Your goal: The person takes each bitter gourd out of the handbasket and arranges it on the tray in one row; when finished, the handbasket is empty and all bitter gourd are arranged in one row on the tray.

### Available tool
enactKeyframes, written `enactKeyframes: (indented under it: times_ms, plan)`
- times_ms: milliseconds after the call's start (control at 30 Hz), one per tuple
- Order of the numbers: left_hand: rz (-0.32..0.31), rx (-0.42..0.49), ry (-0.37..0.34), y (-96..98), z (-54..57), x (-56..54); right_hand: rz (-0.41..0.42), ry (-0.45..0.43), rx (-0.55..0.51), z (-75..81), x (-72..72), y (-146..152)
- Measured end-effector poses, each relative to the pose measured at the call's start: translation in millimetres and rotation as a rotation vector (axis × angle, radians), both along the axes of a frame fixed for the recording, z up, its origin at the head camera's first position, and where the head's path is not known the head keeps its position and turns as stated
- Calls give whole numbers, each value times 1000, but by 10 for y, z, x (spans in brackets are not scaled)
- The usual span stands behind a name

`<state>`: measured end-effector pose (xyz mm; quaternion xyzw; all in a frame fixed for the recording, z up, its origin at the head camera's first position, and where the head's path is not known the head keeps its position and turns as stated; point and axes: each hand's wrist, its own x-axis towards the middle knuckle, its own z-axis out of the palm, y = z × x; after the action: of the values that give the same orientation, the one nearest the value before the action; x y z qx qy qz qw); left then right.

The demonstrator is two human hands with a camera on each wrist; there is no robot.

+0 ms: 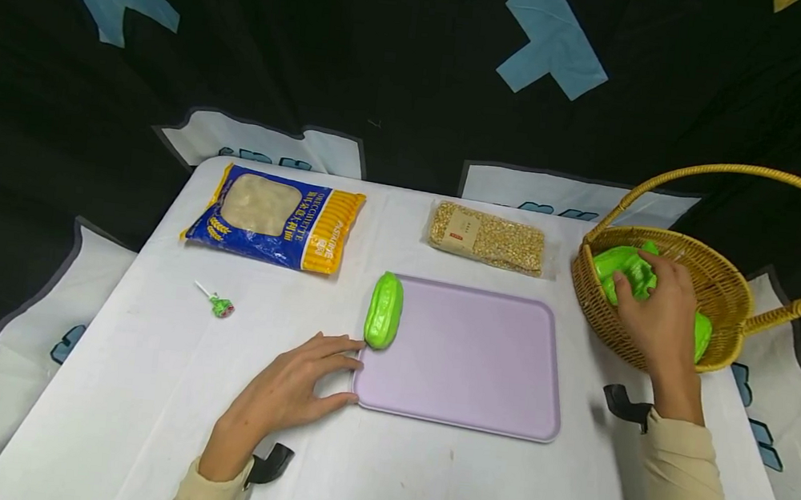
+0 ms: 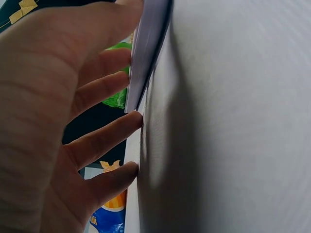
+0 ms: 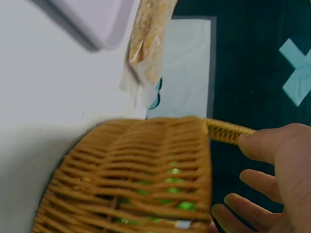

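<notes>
My left hand point(image 1: 296, 385) rests at the left edge of the lilac tray point(image 1: 465, 361), fingers spread and fingertips touching its rim. Along that side of the tray lies a glossy, bright green, oblong vegetable-like piece point(image 1: 384, 310). In the left wrist view, the tray's edge point(image 2: 148, 43) meets the fingers. My right hand point(image 1: 662, 315) reaches into the wicker basket point(image 1: 723, 289), fingers loosely bent over a curved green piece point(image 1: 623, 265). Another green piece point(image 1: 702, 335) shows beside the wrist. The right wrist view has the fingers point(image 3: 262, 184) apart above the basket's rim.
A blue and yellow pasta bag point(image 1: 273, 218) lies at the back left, with a lollipop point(image 1: 221, 307) in front of it. Behind the tray is a clear packet of grains point(image 1: 492, 239). The basket's tall handle point(image 1: 748, 171) arches over its opening.
</notes>
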<state>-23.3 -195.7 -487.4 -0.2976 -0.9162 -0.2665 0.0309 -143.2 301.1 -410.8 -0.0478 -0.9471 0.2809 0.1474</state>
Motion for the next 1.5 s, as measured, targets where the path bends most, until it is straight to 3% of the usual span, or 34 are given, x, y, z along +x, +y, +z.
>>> enactKeyframes:
  times_ms: [500, 1133, 1500]
  plan:
    - [-4, -7, 39, 21, -13, 12, -41, -219, 6, -52, -123, 260]
    - [5, -34, 40, 56, -18, 47, -33, -217, 5, -127, -232, 289]
    - [9, -29, 70, 25, -35, 71, -59, -191, -37, -91, -176, 236]
